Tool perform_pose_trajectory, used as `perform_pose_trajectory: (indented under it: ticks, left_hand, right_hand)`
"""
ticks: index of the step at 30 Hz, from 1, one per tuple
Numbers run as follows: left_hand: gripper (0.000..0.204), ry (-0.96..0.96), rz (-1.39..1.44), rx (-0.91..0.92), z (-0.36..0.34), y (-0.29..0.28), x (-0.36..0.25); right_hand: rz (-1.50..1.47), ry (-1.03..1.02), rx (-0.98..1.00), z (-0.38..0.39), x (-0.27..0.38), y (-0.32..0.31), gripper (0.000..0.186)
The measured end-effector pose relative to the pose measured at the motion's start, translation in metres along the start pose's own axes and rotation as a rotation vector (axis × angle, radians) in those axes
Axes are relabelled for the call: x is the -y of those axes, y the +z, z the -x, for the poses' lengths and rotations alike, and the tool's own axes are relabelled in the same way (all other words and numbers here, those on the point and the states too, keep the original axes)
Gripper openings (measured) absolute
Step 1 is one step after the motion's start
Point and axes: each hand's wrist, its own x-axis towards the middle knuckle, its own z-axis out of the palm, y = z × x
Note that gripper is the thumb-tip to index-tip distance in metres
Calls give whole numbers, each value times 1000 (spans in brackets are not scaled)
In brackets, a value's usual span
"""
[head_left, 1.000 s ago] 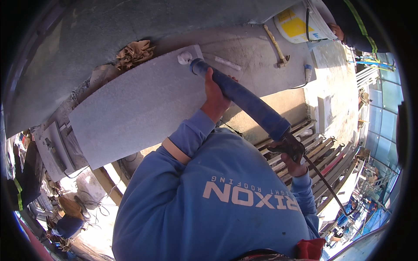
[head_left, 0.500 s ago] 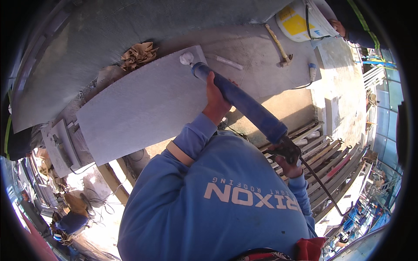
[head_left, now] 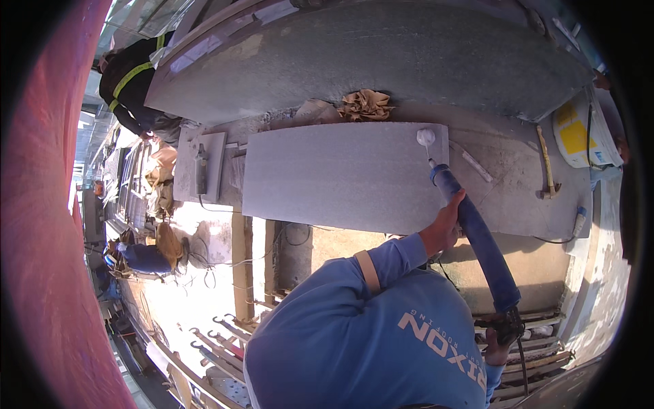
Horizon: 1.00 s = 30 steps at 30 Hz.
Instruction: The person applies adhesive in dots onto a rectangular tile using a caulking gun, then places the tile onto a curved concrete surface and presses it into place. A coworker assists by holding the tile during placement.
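A long blue caulking gun [head_left: 477, 235] slants across the right half of the view, nozzle pointing away from me. My left hand [head_left: 443, 226] is wrapped round the front of its barrel. At the rear, my right hand [head_left: 496, 349] closes on the dark handle, its fingers partly hidden. Just past the nozzle, a white dollop of sealant [head_left: 425, 137] sits on a flat grey slab [head_left: 334, 177]. A thin white strand joins dollop and nozzle tip.
Crumpled brown paper [head_left: 366, 105] lies behind the slab. A hammer [head_left: 547, 163] and a white bucket [head_left: 575, 129] are at the right, a hand beside the bucket. A corded grinder [head_left: 201, 170] rests left. A person in dark clothing [head_left: 133, 88] works far left.
The view has swung left, so slab and gun appear further right. The nozzle has drawn back from the dollop, leaving a strand between them. Both hands keep their hold.
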Motion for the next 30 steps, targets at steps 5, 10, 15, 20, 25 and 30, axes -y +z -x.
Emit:
perform_pose_trajectory:
  ticks: [5,10,15,20,25,30]
  left_hand:
    - [48,106,11,4,10,-7,8]
    - [44,112,91,-8,26,-19,47]
    - [44,55,103,-72,13,-25,72]
    - [52,95,106,-80,-10,-47,73]
    - [51,114,128,-28,-14,-48,69]
    - [47,137,186,-32,-18,-43,68]
  right_hand:
    - [89,-151,101,9,-32,-30,37]
    - [15,-158,89,15,-8,-45,29]
    - [227,-224,97,22,-29,-57,24]
    - [385,-278,145,8,-29,-51,15]
    - [319,-136,-47,17,-55,-44,17]
    - [280,-86,-63,10,-35,-40,25]
